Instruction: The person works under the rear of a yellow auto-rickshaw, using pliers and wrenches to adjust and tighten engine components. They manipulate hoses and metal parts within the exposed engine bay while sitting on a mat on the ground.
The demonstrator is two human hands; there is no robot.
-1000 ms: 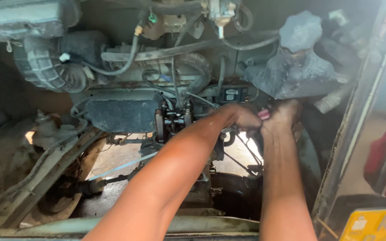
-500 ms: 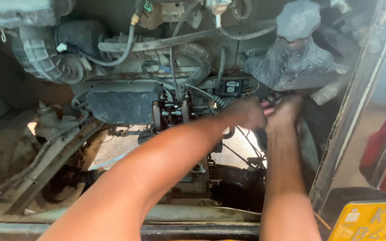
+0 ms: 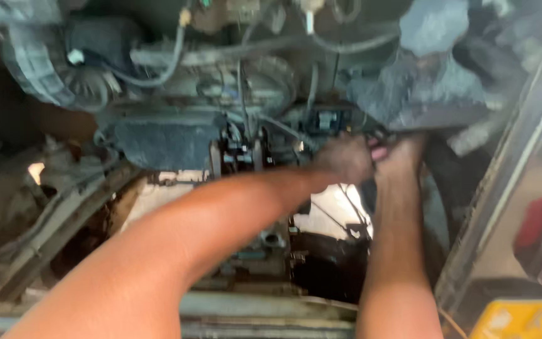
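Left hand (image 3: 344,158) and right hand (image 3: 401,157) pressed together deep in an engine bay, fingers curled round a small pink part (image 3: 379,152) between them (blurred, so exact grip hard to tell). Just below a black connector (image 3: 326,119) and right of a dark housing (image 3: 164,141). Ribbed hose (image 3: 39,69) far up left. Yellow box (image 3: 525,320) at bottom right, well apart.

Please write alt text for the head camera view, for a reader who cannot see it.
Two bare arms reach into a dirty engine bay; the left hand and right hand meet around a small pink thing. Hoses run above; the picture is blurred.
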